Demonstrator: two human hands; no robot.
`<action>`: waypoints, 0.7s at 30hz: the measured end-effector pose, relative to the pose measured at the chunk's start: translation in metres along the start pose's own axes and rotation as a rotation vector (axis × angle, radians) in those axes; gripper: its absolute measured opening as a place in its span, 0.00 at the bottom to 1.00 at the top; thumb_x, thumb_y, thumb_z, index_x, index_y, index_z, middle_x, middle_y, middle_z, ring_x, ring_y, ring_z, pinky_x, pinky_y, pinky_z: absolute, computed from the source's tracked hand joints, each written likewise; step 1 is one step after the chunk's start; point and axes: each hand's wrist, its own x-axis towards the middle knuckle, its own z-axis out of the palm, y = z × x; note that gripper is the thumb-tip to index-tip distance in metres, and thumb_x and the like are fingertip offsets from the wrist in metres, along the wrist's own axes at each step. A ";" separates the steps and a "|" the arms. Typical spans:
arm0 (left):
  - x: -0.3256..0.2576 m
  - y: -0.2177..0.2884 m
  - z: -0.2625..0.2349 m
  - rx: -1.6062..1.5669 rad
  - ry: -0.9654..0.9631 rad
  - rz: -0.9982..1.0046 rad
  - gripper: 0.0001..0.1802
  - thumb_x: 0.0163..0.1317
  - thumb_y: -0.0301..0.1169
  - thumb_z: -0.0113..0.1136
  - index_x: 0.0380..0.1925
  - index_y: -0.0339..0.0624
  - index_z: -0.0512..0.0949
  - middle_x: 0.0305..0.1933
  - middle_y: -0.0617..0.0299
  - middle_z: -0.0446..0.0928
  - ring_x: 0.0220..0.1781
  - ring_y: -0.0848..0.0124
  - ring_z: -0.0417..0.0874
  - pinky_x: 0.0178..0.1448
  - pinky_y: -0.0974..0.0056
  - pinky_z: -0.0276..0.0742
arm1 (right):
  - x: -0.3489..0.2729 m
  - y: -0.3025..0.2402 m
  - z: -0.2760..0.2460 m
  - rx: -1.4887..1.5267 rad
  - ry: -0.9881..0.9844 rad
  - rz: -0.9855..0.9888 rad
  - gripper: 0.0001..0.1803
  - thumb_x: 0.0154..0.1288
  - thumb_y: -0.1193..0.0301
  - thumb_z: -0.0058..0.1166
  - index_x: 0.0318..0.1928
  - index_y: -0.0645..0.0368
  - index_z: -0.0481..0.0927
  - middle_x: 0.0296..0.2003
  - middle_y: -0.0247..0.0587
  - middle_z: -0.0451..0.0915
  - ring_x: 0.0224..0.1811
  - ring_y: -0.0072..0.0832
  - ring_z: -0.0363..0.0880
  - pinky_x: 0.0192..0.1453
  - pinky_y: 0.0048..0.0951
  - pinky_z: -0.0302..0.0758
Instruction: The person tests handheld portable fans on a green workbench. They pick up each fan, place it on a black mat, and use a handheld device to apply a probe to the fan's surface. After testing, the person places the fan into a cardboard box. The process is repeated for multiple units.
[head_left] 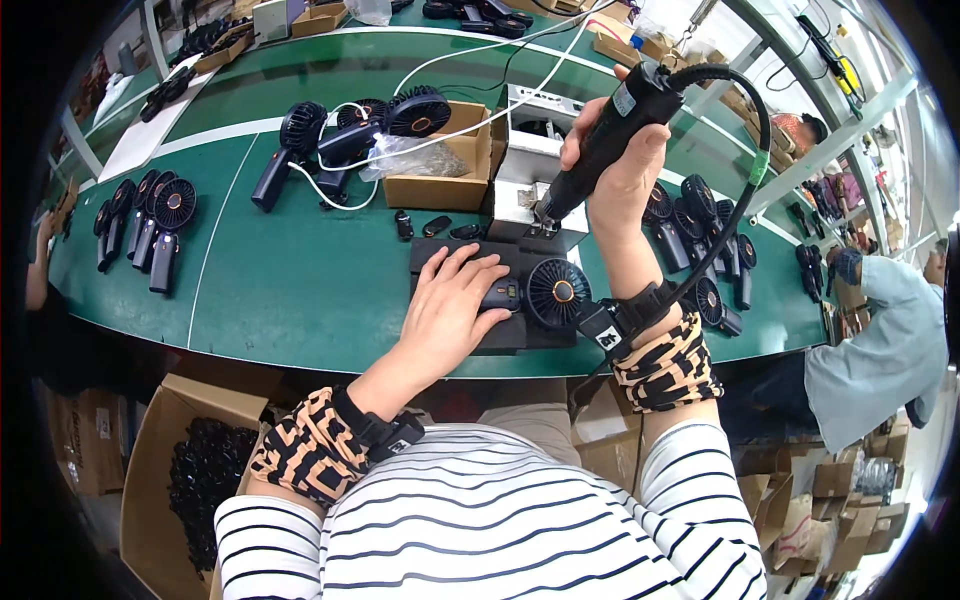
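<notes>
My right hand point(625, 190) is wrapped round a black electric screwdriver point(603, 140), which tilts down to the left. Its tip meets the front of a small metal box-shaped device point(530, 165), apparently a screw feeder. A black handheld fan point(556, 293) lies on a dark block point(425, 262) in front of me, its round head to the right. My left hand point(455, 300) lies over the fan's handle, fingers outstretched on one side and thumb on the other, holding it on the block. Part of the handle is hidden under the palm.
Small black parts point(437, 226) lie behind the block, near an open cardboard box point(430, 190). Fans stand in groups at left point(172, 205) and right point(695, 215). White cables point(475, 118) cross the green table point(300, 320). A carton of black parts point(205, 470) sits at lower left; a person point(880, 330) is at right.
</notes>
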 end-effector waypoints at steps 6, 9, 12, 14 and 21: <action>-0.002 -0.003 0.001 -0.011 0.009 -0.004 0.26 0.56 0.39 0.66 0.54 0.42 0.75 0.61 0.57 0.74 0.69 0.56 0.66 0.74 0.47 0.54 | 0.001 -0.001 -0.001 0.031 -0.028 0.087 0.53 0.57 0.26 0.38 0.65 0.61 0.59 0.31 0.40 0.74 0.18 0.24 0.73 0.21 0.24 0.70; 0.000 -0.001 0.001 -0.006 0.007 0.007 0.26 0.56 0.39 0.65 0.54 0.42 0.75 0.61 0.57 0.74 0.69 0.56 0.66 0.74 0.48 0.54 | -0.005 -0.008 -0.004 0.022 -0.039 0.078 0.54 0.56 0.26 0.38 0.66 0.61 0.59 0.33 0.41 0.74 0.18 0.23 0.73 0.21 0.24 0.70; -0.002 -0.002 0.000 0.006 0.013 -0.011 0.26 0.56 0.39 0.65 0.54 0.42 0.76 0.61 0.57 0.74 0.69 0.56 0.66 0.74 0.48 0.53 | -0.005 -0.010 0.002 0.031 -0.029 0.022 0.54 0.57 0.26 0.37 0.66 0.61 0.59 0.35 0.43 0.74 0.19 0.22 0.73 0.20 0.23 0.70; -0.002 -0.001 0.000 0.013 0.009 -0.005 0.26 0.56 0.39 0.65 0.54 0.42 0.76 0.61 0.57 0.74 0.69 0.56 0.66 0.74 0.48 0.53 | 0.001 -0.011 0.002 0.002 -0.017 -0.031 0.54 0.57 0.26 0.36 0.66 0.61 0.58 0.36 0.43 0.75 0.19 0.22 0.74 0.21 0.22 0.70; -0.001 0.000 0.000 -0.002 0.014 0.000 0.26 0.56 0.39 0.65 0.54 0.43 0.75 0.61 0.58 0.74 0.69 0.56 0.66 0.74 0.48 0.54 | 0.000 0.001 0.001 0.022 0.004 -0.027 0.49 0.61 0.29 0.37 0.63 0.61 0.60 0.32 0.39 0.74 0.20 0.23 0.74 0.22 0.22 0.71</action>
